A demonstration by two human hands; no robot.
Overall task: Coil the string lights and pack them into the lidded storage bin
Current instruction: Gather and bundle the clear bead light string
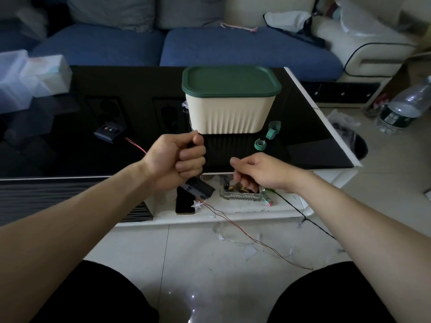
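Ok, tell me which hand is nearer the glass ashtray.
Right. The right hand hovers just over the glass ashtray; the left hand is up and off to its left.

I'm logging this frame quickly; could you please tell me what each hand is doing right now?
Left hand: closed in a fist, gripping the string lights' wire; black battery box hangs below.
Right hand: fingers curled downward; holding anything cannot be told.
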